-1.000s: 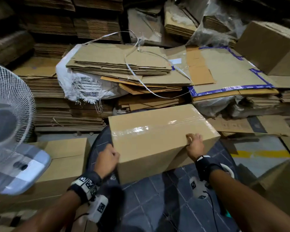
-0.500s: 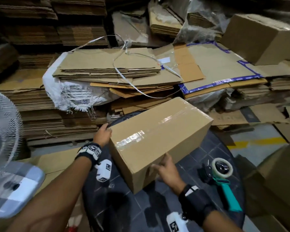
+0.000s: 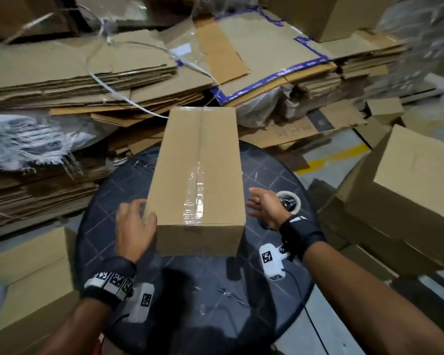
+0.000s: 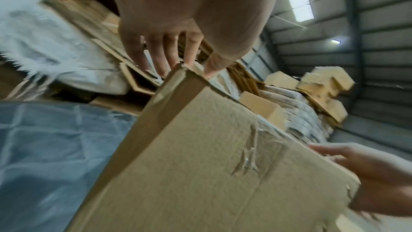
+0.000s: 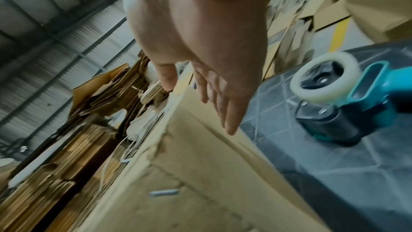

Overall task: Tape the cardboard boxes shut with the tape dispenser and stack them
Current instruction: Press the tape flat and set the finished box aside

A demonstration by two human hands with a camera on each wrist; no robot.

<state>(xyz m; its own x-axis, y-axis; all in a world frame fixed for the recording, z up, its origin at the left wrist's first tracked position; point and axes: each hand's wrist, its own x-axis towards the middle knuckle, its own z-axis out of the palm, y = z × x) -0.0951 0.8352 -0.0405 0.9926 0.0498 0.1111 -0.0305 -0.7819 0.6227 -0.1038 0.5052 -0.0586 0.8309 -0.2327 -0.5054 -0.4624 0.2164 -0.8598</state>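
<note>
A brown cardboard box (image 3: 198, 175) lies on the dark round table (image 3: 203, 303), its long side pointing away from me. Clear tape runs along its top seam and down the near face. My left hand (image 3: 135, 226) rests against the box's near left corner, fingers straight along the left side (image 4: 169, 50) and thumb at the top edge. My right hand (image 3: 264, 206) is spread flat beside the right side (image 5: 211, 77); whether it touches the box is unclear. The teal tape dispenser (image 3: 289, 201) lies on the table just behind that hand (image 5: 334, 98).
Stacks of flattened cardboard (image 3: 87, 80) and a white woven sack (image 3: 23, 139) crowd the far and left sides. Assembled boxes (image 3: 410, 180) stand at the right, another box (image 3: 31, 272) at the lower left. A yellow line (image 3: 336, 156) marks the floor.
The box has turned from lying diagonally to pointing straight away from me. My left hand moved to its near left corner, and my right hand left the near face for the right side.
</note>
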